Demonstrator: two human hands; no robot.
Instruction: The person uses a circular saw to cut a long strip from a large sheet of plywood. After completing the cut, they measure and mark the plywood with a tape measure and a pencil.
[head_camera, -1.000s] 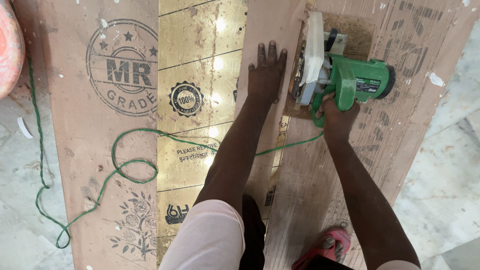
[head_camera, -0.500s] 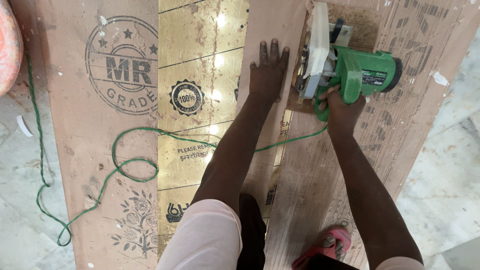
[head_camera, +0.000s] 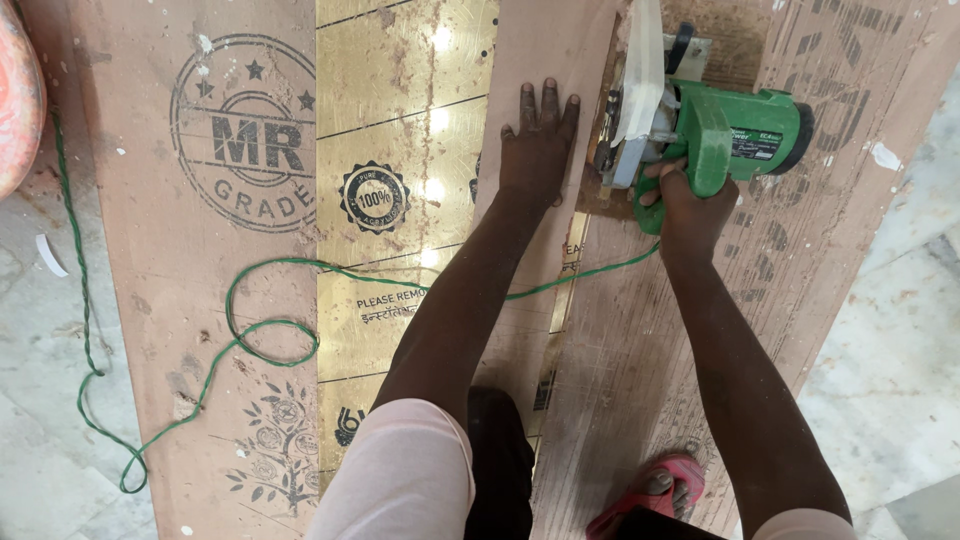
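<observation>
- Right hand (head_camera: 688, 205): fingers wrapped tight round the handle of the green electric circular saw (head_camera: 700, 125), which sits on the brown plywood sheet (head_camera: 700, 330).
- Left hand (head_camera: 538, 140): fingers spread, palm pressed flat on a narrow brown plywood strip (head_camera: 545, 60), just beside the saw.
- Green power cord (head_camera: 270, 325): loops across the stamped plywood board (head_camera: 190, 300) and the glossy gold laminate sheet (head_camera: 400, 100).
- Pink sandal (head_camera: 650, 490): on the plywood sheet, near the lower edge.

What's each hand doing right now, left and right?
Left hand: open, pressed flat on the brown plywood strip.
Right hand: closed around the handle of the green handheld circular saw.
</observation>
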